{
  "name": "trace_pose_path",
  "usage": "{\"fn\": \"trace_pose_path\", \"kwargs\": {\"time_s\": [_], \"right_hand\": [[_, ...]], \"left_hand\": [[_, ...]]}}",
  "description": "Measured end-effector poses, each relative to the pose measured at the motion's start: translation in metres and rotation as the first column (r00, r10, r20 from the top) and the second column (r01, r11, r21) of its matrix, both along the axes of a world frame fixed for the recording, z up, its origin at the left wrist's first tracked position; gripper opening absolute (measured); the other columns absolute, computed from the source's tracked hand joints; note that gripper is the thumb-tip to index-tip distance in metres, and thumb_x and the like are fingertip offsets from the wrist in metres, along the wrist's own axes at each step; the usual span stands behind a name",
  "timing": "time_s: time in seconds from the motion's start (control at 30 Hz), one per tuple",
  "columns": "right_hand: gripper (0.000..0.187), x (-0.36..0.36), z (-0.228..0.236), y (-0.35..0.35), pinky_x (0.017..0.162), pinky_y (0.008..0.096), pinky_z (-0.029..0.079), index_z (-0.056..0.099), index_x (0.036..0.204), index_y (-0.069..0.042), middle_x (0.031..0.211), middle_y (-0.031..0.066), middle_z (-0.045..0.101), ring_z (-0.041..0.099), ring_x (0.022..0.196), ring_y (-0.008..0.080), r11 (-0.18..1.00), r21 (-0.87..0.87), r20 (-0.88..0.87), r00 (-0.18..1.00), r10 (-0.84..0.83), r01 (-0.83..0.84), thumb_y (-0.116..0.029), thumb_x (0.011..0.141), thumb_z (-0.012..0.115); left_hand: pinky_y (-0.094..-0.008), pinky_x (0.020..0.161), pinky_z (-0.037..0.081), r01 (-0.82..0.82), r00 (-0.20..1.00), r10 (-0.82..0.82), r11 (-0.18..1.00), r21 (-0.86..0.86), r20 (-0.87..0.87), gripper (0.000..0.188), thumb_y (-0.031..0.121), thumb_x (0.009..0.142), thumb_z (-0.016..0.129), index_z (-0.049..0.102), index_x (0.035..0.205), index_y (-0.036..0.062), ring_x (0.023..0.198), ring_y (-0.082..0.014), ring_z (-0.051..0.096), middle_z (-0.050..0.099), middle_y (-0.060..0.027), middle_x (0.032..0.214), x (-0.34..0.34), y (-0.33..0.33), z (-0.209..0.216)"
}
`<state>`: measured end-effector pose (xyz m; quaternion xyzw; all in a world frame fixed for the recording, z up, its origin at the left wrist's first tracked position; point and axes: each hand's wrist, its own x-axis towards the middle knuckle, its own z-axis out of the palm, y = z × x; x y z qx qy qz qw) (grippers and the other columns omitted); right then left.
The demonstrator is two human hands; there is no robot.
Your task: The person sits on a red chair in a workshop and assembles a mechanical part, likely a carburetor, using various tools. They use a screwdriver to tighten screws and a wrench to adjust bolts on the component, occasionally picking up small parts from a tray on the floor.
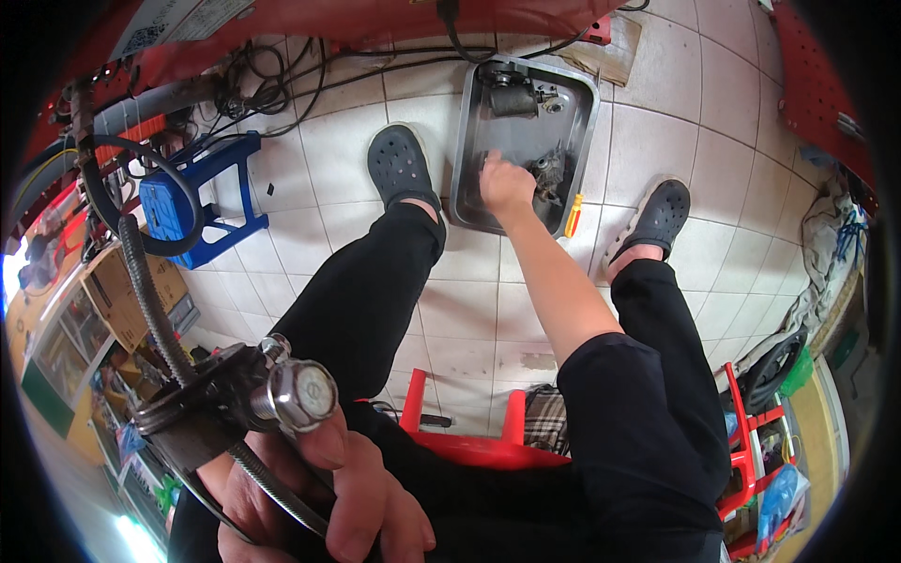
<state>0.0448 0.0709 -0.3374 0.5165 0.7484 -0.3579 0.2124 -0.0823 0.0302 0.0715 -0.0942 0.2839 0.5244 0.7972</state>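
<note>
Close to the camera at lower left, my left hand (328, 497) is closed around a dark metal fitting (211, 399) with a large shiny hex bolt (305, 394) and a ribbed metal-sheathed cable (155, 291) running through it. My right hand (508, 186) reaches down over the near left part of a steel tray (460, 178). Its fingers are partly hidden and blurred, so any grip is unclear. Beside it in the tray lies a small grimy metal part (547, 175). A dark cylindrical part (513, 100) rests at the tray's far end, near small loose pieces.
A screwdriver with a yellow and red handle (574, 216) leans at the tray's near right corner. Black cables (375, 70) run along the floor behind. At left stands a blue stool (178, 211). A red stool (488, 450) is below me, between my legs.
</note>
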Motion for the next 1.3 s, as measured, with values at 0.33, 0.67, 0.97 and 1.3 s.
{"fn": "trace_pose_path", "kwargs": {"time_s": [0.33, 0.67, 0.97, 1.3], "right_hand": [[0.03, -0.002, 0.041, 0.008, 0.074, 0.0416, 0.052, 0.067, 0.088, -0.005, 0.09, 0.0182, 0.067, 0.065, 0.085, 0.0334, 0.992, -0.117, -0.241, 0.968, -0.076, 0.049, -0.031, 0.079, 0.056], [0.034, 0.064, 0.257, 0.056, 0.06, 0.0334, 0.043, 0.062, 0.082, 0.003, 0.07, 0.0102, 0.059, 0.055, 0.064, 0.0212, 0.748, -0.328, -0.637, 0.45, -0.626, 0.577, -0.03, 0.08, 0.053], [0.015, 0.143, 0.436, -0.052, 0.054, 0.0303, 0.035, 0.044, 0.082, -0.01, 0.069, 0.0034, 0.042, 0.045, 0.064, 0.0182, 0.304, -0.91, -0.398, -0.386, -0.832, 0.284, -0.023, 0.089, 0.04], [0.016, 0.148, 0.421, -0.108, 0.066, 0.041, 0.049, 0.044, 0.088, -0.003, 0.079, 0.0156, 0.053, 0.057, 0.076, 0.0325, 0.15, -0.966, -0.248, -0.591, -0.767, 0.212, -0.019, 0.09, 0.039]], "left_hand": [[-0.0546, 0.085, 0.043, -0.124, 0.975, 0.109, 0.99, -0.069, -0.194, 0.063, 0.009, 0.078, 0.063, 0.025, 0.129, 0.0073, 0.083, -0.0365, 0.062, 0.054, -0.009, 0.086, 0.017, -0.001, 0.024], [-0.0295, 0.062, 0.051, 0.018, 0.855, -0.017, 1.0, -0.002, -0.519, 0.036, 0.013, 0.077, 0.071, 0.047, 0.103, 0.0074, 0.071, -0.0179, 0.063, 0.058, -0.0071, 0.087, 0.063, -0.009, 0.007], [-0.0293, 0.063, 0.052, 0.131, 0.688, 0.064, 0.969, 0.211, -0.722, 0.034, 0.006, 0.068, 0.071, 0.052, 0.096, 0.0023, 0.067, -0.0146, 0.062, 0.06, -0.0063, 0.083, 0.112, -0.056, 0.008], [-0.0285, 0.073, 0.048, 0.199, 0.385, 0.351, 0.871, 0.448, -0.854, 0.044, 0.004, 0.066, 0.071, 0.052, 0.106, 0.0008, 0.079, -0.0128, 0.058, 0.063, -0.0064, 0.09, 0.148, -0.108, -0.003]]}}
